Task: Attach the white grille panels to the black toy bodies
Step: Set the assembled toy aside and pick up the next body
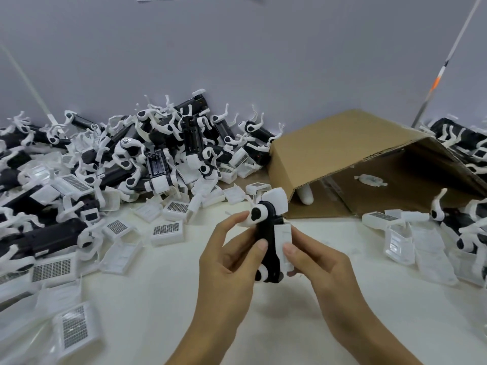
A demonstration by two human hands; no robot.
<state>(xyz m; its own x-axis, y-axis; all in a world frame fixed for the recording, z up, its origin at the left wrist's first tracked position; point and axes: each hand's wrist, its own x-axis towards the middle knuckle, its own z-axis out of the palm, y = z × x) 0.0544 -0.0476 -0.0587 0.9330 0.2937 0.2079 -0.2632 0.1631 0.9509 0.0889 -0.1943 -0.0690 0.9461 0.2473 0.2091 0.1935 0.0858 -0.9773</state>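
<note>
**Panel held against the body, not yet pressed home**

The right hand (313,262) pinches a small white rectangular plastic grille panel (284,242), thumb on its face and fingers curled behind, holding it against the right side of an upright black plastic toy body with white round joints (267,243). The left hand (232,248) grips that body from the other side, thumb across its middle and index fingertip up by the top joint. Both are held above the white tabletop (147,299), near the person.

This looks like the seating step: the panel lies along the body, but whether it has clicked in cannot be told. The next move probably calls for lining up its edges and pressing firmly while the left hand braces.

Loose panels (168,230) and a heap of bodies (158,146) lie to the left, and a tipped brown cardboard box (342,154) stands behind.
</note>
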